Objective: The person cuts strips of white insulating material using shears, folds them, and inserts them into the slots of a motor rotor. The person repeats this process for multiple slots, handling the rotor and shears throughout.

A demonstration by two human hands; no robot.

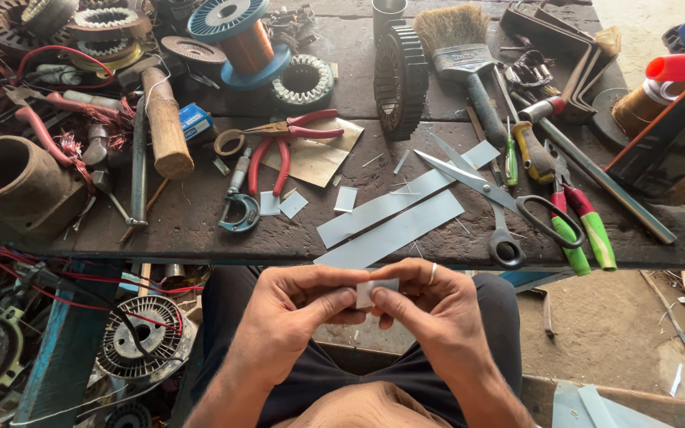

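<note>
Both hands meet low in the view, at about 6 o'clock from the workbench's [200, 238] front edge, above the person's lap. The left hand [291, 313] and the right hand [430, 305] pinch one small pale slip of insulation paper [374, 289] between thumbs and fingertips — each hand is clamped on an end of it, the slip held upright between them. A ring [433, 273] sits on a finger of the right hand.

On the bench just beyond, at 12 o'clock from the hands, two long grey paper strips [394, 218] lie side by side on a slant. Scissors [489, 194] rest across their upper ends at about 1 o'clock, blades spread. Small cut squares [346, 198] are scattered near the strips. At 11 o'clock lie red-handled pliers [279, 147], and past them a spool of copper wire [239, 36] — blue-flanged. A wide paintbrush [461, 51] lies at 1 o'clock, farther back. Green-handled pliers [584, 230] sit at 2 o'clock, near the bench's edge.
</note>
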